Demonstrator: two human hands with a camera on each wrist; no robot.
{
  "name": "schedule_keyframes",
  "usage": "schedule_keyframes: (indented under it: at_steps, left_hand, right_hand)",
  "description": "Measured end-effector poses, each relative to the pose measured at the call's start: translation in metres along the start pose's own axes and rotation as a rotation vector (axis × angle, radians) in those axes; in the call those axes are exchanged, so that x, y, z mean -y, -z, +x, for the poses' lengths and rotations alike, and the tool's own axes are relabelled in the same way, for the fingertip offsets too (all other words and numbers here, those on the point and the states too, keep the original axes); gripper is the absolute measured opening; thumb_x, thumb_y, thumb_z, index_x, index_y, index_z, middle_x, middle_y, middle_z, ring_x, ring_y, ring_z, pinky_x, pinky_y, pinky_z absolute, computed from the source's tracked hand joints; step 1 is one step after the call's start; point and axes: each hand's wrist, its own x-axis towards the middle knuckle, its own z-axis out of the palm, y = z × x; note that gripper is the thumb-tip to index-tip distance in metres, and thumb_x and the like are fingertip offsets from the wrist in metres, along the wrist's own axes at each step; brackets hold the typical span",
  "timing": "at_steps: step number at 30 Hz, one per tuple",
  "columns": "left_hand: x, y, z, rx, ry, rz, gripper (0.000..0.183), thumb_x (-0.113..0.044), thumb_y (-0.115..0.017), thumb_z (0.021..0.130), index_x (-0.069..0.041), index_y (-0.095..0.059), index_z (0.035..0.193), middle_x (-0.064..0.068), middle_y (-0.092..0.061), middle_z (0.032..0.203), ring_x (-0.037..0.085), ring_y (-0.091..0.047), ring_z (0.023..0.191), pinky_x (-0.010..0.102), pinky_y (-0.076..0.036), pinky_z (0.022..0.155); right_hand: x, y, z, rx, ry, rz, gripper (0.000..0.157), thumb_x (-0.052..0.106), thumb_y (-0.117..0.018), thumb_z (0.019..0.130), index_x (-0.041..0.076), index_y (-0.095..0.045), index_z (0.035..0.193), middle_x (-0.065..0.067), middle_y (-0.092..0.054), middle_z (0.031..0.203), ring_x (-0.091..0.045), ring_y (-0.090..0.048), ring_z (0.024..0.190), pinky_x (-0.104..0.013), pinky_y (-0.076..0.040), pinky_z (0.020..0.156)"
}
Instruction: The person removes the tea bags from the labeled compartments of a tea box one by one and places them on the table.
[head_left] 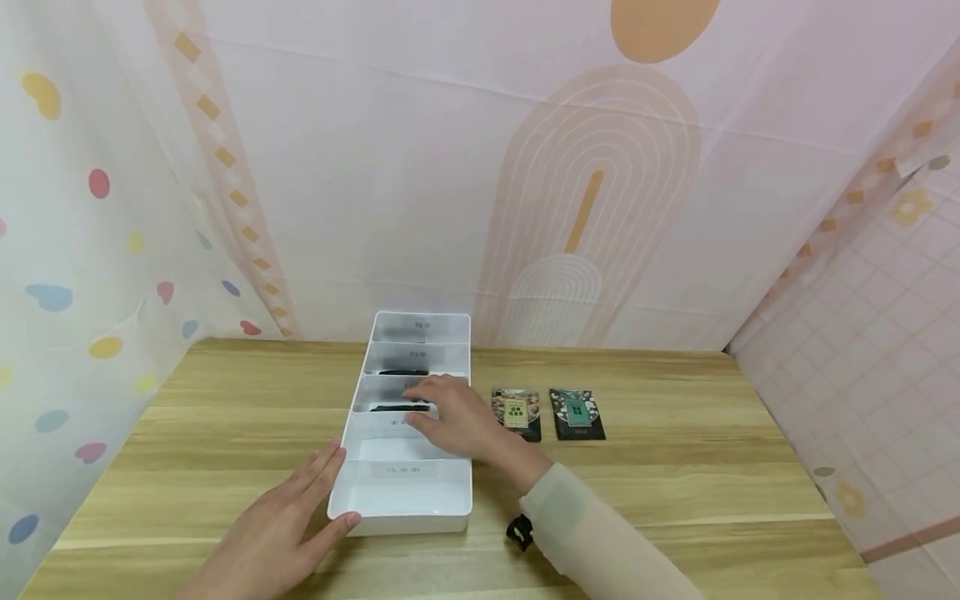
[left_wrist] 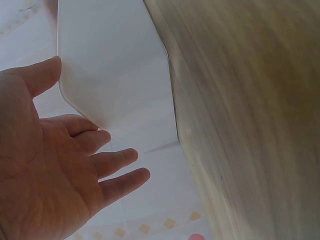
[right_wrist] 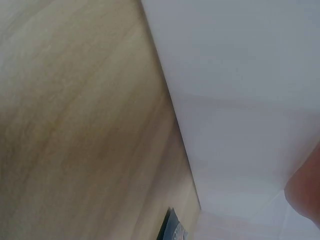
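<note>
A long white divided box (head_left: 401, 523) stands on the table, with printed labels on its dividers. My left hand (head_left: 277, 521) rests against its near left corner, fingers extended along the side and thumb at the front rim. The left wrist view shows this hand (left_wrist: 55, 165) with fingers spread beside the white wall. My right hand (head_left: 461, 421) reaches over the right wall into the middle compartment. Its thumb and index finger are apart around the end of a dark packet (head_left: 393, 408); no firm grip shows. Another dark packet (head_left: 405, 372) lies one compartment farther back.
Right of the box lie a packet with a yellow label (head_left: 517, 412) and a packet with a teal label (head_left: 577, 414). A small black object (head_left: 520, 532) is by my right sleeve (head_left: 592, 533). Patterned cloth (head_left: 390, 167) hangs behind the wooden table (head_left: 675, 483).
</note>
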Motion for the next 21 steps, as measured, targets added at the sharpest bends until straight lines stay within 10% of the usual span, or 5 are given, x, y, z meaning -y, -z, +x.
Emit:
schedule_keyframes:
  at_steps: [21]
  left_hand:
    - [0.0001, -0.0024, -0.0011, -0.012, 0.005, 0.002, 0.078, -0.044, -0.078, 0.093, 0.002, -0.053, 0.151, 0.015, -0.051, 0.157, 0.036, -0.057, 0.135, 0.049, -0.051, 0.098]
  right_hand:
    - [0.0001, -0.0048, 0.0026, -0.046, 0.037, -0.117, 0.018, 0.021, -0.068, 0.104, 0.014, -0.082, 0.114, 0.003, -0.076, 0.107, -0.011, -0.068, 0.101, -0.03, -0.05, 0.099]
